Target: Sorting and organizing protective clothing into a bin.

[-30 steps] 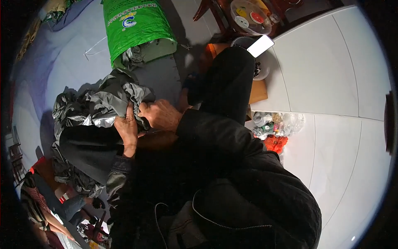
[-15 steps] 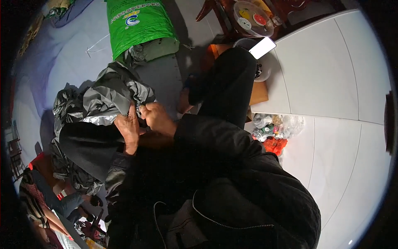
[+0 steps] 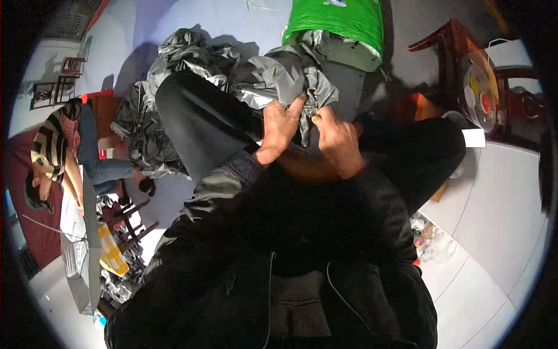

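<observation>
- While both hands sit close together over the lap, the left hand (image 3: 279, 129) lies palm-down with fingers pressed onto the grey sheet (image 3: 285, 78), gripping its edge.
- Right hand (image 3: 339, 141) just beside it, fingertips pinched on the same sheet's hem; exact hold blurred.
- Sheet bunches ahead of the hands, draped over the left knee (image 3: 192, 110), running up to a green sack (image 3: 340, 20).
- More crumpled grey sheet lies left of the knee.
- Wooden chair (image 3: 459, 52) well right of the right hand.
- Another person (image 3: 64, 151) sits far left.

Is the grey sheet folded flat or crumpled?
Crumpled: the grey sheet bunches in creased heaps under both hands.
</observation>
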A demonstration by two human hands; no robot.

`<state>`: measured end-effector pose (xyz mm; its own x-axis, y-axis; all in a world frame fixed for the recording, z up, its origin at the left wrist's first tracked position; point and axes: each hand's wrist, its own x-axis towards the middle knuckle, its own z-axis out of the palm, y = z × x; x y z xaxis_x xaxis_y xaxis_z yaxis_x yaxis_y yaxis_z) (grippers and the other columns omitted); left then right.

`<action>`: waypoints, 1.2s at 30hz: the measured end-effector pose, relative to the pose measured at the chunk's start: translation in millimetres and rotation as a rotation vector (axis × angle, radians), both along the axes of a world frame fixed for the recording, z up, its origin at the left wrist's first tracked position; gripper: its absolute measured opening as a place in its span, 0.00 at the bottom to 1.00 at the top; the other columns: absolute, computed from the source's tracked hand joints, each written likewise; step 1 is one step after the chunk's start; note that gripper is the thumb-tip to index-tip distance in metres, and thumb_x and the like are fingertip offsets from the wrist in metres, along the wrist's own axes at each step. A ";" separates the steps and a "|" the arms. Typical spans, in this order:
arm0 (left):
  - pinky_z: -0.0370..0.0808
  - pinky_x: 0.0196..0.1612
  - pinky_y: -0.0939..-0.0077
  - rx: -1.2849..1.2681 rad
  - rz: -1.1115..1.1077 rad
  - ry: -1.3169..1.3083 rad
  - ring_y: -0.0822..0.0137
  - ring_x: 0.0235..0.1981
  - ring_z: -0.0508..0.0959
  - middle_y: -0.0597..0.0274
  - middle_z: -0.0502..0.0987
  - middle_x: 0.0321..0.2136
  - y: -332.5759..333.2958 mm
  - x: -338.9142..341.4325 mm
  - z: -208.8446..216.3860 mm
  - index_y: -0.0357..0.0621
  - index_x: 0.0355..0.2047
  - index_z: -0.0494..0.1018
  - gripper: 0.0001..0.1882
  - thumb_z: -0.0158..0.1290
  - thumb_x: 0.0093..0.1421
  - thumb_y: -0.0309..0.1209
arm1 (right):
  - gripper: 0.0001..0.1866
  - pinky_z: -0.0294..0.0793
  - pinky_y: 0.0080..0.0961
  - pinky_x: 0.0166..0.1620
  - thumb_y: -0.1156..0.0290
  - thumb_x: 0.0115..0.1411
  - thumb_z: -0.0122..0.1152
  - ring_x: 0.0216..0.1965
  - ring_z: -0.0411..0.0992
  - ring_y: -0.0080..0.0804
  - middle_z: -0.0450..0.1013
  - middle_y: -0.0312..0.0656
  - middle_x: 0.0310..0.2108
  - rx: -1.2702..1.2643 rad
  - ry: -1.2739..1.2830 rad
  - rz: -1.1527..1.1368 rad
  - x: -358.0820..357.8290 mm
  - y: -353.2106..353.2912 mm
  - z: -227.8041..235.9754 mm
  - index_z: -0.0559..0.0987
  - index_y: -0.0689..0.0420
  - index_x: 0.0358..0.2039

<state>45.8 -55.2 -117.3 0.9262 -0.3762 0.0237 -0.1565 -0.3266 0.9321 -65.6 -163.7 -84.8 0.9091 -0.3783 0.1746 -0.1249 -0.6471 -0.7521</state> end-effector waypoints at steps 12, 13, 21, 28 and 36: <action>0.73 0.29 0.56 0.046 -0.051 -0.120 0.41 0.27 0.78 0.40 0.76 0.21 -2.6 -8.2 9.4 0.40 0.29 0.78 0.16 0.59 0.57 0.42 | 0.09 0.72 0.44 0.25 0.70 0.62 0.59 0.24 0.75 0.52 0.73 0.53 0.20 -0.262 0.045 0.127 -0.5 -9.7 -2.0 0.70 0.60 0.31; 0.73 0.29 0.55 0.031 -0.068 -0.137 0.41 0.27 0.78 0.40 0.75 0.21 -2.2 -9.4 11.0 0.40 0.28 0.78 0.16 0.59 0.56 0.42 | 0.09 0.72 0.44 0.25 0.70 0.62 0.59 0.24 0.75 0.52 0.73 0.53 0.20 -0.265 0.050 0.138 -1.1 -8.6 -1.5 0.70 0.60 0.31; 0.73 0.28 0.53 0.213 -0.064 -0.256 0.41 0.24 0.77 0.40 0.75 0.21 5.0 -10.6 -11.3 0.37 0.25 0.77 0.14 0.60 0.54 0.38 | 0.09 0.69 0.45 0.24 0.70 0.63 0.57 0.23 0.72 0.57 0.69 0.57 0.19 -0.186 0.058 0.036 -3.7 6.2 -10.1 0.70 0.61 0.29; 0.73 0.27 0.53 0.167 -0.032 -0.243 0.41 0.23 0.76 0.40 0.74 0.18 4.5 -11.1 8.3 0.36 0.23 0.77 0.15 0.61 0.53 0.39 | 0.11 0.68 0.46 0.25 0.67 0.66 0.52 0.25 0.71 0.61 0.70 0.57 0.22 0.021 0.019 -0.064 1.7 17.5 -6.8 0.70 0.60 0.29; 0.72 0.26 0.55 0.127 -0.068 -0.167 0.40 0.24 0.76 0.39 0.74 0.19 0.6 -4.3 -3.3 0.36 0.27 0.77 0.18 0.59 0.57 0.42 | 0.08 0.69 0.47 0.28 0.67 0.65 0.54 0.27 0.72 0.59 0.73 0.55 0.24 -0.144 0.055 -0.059 3.2 7.7 -9.8 0.72 0.59 0.35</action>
<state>41.5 -54.6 -120.6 0.8858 -0.4476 0.1228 -0.3309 -0.4234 0.8434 -62.4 -156.0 -94.6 0.8955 -0.4064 0.1815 -0.2046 -0.7379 -0.6431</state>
